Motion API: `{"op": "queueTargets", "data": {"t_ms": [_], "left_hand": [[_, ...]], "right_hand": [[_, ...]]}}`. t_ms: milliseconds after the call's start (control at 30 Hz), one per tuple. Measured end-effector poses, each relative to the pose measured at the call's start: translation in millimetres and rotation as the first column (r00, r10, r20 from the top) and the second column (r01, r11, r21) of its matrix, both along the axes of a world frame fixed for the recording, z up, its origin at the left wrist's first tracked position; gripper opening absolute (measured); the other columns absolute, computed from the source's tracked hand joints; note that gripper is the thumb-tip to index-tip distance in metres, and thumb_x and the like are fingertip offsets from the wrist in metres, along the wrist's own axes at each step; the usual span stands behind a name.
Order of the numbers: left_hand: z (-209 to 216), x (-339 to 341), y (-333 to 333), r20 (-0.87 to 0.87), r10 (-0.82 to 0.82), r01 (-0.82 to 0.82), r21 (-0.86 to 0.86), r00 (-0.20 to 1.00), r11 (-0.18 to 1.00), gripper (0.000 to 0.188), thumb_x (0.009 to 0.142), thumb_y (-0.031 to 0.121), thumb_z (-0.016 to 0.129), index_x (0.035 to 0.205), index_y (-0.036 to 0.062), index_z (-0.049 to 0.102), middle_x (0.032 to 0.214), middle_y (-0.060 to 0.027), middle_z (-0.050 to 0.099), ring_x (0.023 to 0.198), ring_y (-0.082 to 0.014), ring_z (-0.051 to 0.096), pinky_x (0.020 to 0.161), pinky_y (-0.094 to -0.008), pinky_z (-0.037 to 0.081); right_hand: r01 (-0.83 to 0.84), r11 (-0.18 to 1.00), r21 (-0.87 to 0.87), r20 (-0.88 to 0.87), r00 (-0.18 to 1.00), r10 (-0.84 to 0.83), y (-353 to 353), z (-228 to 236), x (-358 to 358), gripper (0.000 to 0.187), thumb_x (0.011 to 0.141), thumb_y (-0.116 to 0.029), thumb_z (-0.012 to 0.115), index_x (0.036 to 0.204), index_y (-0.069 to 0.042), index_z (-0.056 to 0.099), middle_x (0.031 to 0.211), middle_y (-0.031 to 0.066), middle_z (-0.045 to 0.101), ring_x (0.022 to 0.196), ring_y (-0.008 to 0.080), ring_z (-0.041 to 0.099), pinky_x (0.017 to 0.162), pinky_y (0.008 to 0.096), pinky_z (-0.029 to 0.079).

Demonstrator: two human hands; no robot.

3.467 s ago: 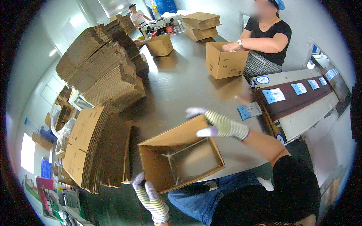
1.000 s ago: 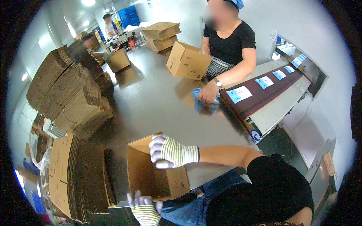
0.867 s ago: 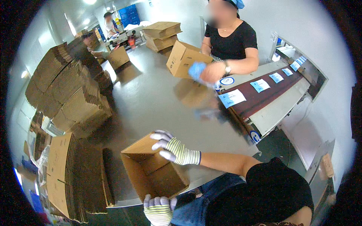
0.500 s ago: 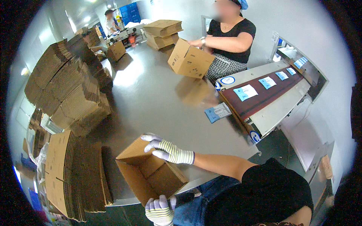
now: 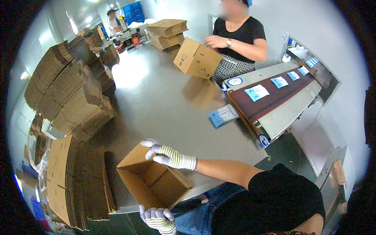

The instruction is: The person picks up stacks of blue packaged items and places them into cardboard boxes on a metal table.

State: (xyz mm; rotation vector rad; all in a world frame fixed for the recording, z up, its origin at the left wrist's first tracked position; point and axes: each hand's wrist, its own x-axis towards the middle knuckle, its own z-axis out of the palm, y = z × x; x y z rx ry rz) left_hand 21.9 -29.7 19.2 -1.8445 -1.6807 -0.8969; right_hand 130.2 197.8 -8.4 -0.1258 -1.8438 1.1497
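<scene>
An open brown cardboard box [image 5: 150, 184] lies on its side at the near edge of the grey table [image 5: 164, 102], its opening turned toward me. My right hand [image 5: 166, 154], in a striped knit glove, rests on the box's upper far edge with fingers spread. My left hand [image 5: 158, 217], in the same kind of glove, grips the box's lower near edge from beneath. The box looks empty inside.
Stacks of flattened cartons [image 5: 74, 176] stand at my left, with taller piles [image 5: 66, 94] further back. A blue packet [image 5: 222, 115] lies on the table beside a conveyor [image 5: 274, 98] carrying more packets. A person across holds another box [image 5: 197, 58].
The box has tipped from upright onto its side, opening toward me. The person opposite dropped a blue packet on the table and took hold of their box.
</scene>
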Motion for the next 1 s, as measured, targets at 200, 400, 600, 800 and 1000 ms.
{"op": "queueTargets", "data": {"t_ms": [200,400,600,800,1000], "left_hand": [[0,-1,-4,-0.023,0.02,-0.018,0.114,1.0,0.993,0.01,0.079,0.013,0.055,0.071,0.0119,0.049,0.063,-0.0033,0.048,0.058,-0.02,0.049,0.081,-0.0427,0.049],[-28,-1,-5,0.048,0.11,-0.114,0.084,0.993,0.99,0.013,0.083,0.018,0.046,0.07,0.0149,0.043,0.074,-0.0051,0.043,0.073,-0.0211,0.047,0.094,-0.0507,0.042],[-26,1,-4,0.068,0.131,-0.138,0.109,0.989,0.984,0.021,0.088,0.022,0.043,0.068,0.0143,0.042,0.072,-0.0058,0.043,0.071,-0.0216,0.048,0.093,-0.0498,0.043],[-23,5,-1,0.086,0.137,-0.148,0.139,0.987,0.979,0.025,0.091,0.023,0.041,0.069,0.0129,0.044,0.073,-0.0069,0.044,0.072,-0.0229,0.048,0.093,-0.05,0.043],[-29,-1,-4,0.086,0.129,-0.138,0.109,0.988,0.984,0.025,0.091,0.023,0.041,0.069,0.0121,0.044,0.074,-0.0074,0.044,0.072,-0.0238,0.048,0.093,-0.0504,0.043]], "right_hand": [[-0.015,1.0,-0.009,-0.016,1.0,0.015,-4,3,-5,0.023,0.093,-0.027,0.049,0.103,-0.009,0.059,0.144,0.0164,0.035,0.136,0.0335,0.027,0.111,0.0427,0.019],[0.004,1.0,-0.005,-0.021,1.0,-0.004,0,-9,-4,0.027,0.095,-0.031,0.046,0.105,-0.009,0.058,0.144,0.0155,0.034,0.137,0.0326,0.026,0.111,0.0421,0.02],[0.015,0.998,-0.055,-0.065,0.998,-0.018,-1,-10,-8,0.015,0.089,-0.018,0.054,0.1,-0.01,0.06,0.143,0.0176,0.036,0.135,0.0343,0.029,0.111,0.0428,0.02],[-0.007,0.997,-0.079,-0.09,0.996,0.0,-2,-11,-9,0.016,0.089,-0.02,0.054,0.101,-0.01,0.06,0.143,0.018,0.036,0.135,0.0339,0.028,0.112,0.0429,0.019],[-0.007,0.998,-0.057,-0.093,0.996,0.001,-1,-8,-8,0.019,0.09,-0.024,0.053,0.101,-0.01,0.06,0.144,0.0186,0.035,0.136,0.0343,0.027,0.112,0.0429,0.018]]}}
